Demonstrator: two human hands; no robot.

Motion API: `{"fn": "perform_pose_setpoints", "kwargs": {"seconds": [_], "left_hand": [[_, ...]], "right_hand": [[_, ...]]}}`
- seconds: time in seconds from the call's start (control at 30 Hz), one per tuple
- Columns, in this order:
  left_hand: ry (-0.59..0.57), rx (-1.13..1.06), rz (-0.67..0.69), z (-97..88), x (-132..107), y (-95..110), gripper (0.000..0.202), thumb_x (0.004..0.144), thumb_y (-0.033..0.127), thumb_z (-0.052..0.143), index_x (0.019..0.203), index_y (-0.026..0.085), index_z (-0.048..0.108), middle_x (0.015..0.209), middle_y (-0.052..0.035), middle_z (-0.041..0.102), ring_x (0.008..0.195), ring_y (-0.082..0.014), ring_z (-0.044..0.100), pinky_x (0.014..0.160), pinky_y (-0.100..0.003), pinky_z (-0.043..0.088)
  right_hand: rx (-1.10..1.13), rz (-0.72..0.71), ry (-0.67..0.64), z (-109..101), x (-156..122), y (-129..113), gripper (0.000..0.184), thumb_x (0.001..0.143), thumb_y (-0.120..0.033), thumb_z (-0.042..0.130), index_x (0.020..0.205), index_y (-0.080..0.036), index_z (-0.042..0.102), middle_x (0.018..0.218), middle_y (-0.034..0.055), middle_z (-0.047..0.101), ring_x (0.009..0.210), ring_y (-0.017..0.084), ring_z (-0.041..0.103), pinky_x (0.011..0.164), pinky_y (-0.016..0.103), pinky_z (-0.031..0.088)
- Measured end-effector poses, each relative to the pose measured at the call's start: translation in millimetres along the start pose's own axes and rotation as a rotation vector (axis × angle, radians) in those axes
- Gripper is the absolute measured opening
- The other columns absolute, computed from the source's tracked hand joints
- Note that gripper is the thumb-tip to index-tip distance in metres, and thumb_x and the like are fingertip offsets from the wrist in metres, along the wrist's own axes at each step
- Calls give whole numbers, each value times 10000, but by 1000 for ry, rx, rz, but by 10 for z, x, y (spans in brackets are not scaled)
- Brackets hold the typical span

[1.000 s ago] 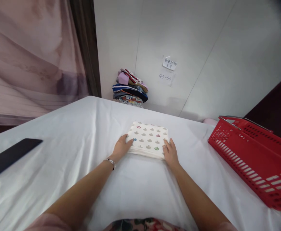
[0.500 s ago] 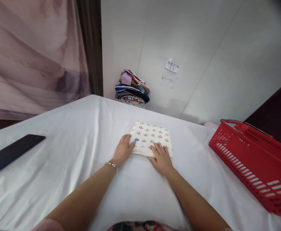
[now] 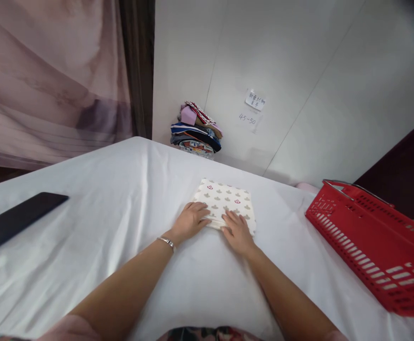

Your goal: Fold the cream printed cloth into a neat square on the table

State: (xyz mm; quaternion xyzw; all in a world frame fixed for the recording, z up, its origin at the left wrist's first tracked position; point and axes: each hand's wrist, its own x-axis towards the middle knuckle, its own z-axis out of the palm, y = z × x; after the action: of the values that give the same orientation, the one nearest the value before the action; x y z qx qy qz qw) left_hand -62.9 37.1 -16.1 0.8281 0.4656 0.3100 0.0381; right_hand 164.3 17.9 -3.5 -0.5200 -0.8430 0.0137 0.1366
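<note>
A folded cream cloth (image 3: pixel 223 195) with grey, red and other small printed motifs lies flat on the white-covered table. My left hand (image 3: pixel 191 219) rests on its near left corner, fingers flat on top and thumb along the near edge. On the near right part, my right hand (image 3: pixel 239 231) lies with its fingers slightly spread over the cloth and its thumb by the folded edge. Neither hand lifts the cloth. The fabric under my palms and fingers is hidden.
To the right stands a red plastic basket (image 3: pixel 370 241) with a metal handle. A dark phone-like slab (image 3: pixel 22 218) lies at the left. Beyond the far edge, a pile of folded fabrics (image 3: pixel 196 132) sits by the wall under paper notes (image 3: pixel 255 100).
My left hand has moved right, from the cloth's left side onto its near left corner, now covering the blue motif. My right hand has stayed nearly in place.
</note>
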Motion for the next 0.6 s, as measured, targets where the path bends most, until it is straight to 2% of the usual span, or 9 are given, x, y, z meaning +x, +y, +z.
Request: {"fn": "perform_pose_setpoints", "kwargs": {"seconds": [0.2, 0.37, 0.6], "left_hand": [[52, 12, 67, 18, -12, -58, 238, 836, 312, 620, 1049, 226, 679, 1193, -100, 635, 1121, -251, 564, 991, -460, 416], [56, -9, 70, 14, -5, -109, 212, 838, 305, 623, 1026, 230, 685, 1183, -90, 644, 1127, -250, 569, 978, -459, 437], [64, -85, 46, -110, -7, -197, 153, 826, 290, 635, 928, 201, 705, 1116, -96, 668, 1079, -233, 593, 934, -412, 492]], "right_hand": [[-48, -84, 155, 201, -54, 8, 415, 933, -288, 403, 1331, -201, 482, 1420, 93, 464, 1334, 253, 371, 1088, 478, 257], [4, -111, 191, 181, -72, 46, 391, 934, -295, 423, 1305, -204, 507, 1393, 94, 494, 1313, 262, 402, 1077, 483, 279], [138, -183, 249, 157, -88, 188, 315, 933, -258, 442, 1213, -202, 575, 1297, 98, 576, 1237, 248, 481, 1035, 473, 354]]}}
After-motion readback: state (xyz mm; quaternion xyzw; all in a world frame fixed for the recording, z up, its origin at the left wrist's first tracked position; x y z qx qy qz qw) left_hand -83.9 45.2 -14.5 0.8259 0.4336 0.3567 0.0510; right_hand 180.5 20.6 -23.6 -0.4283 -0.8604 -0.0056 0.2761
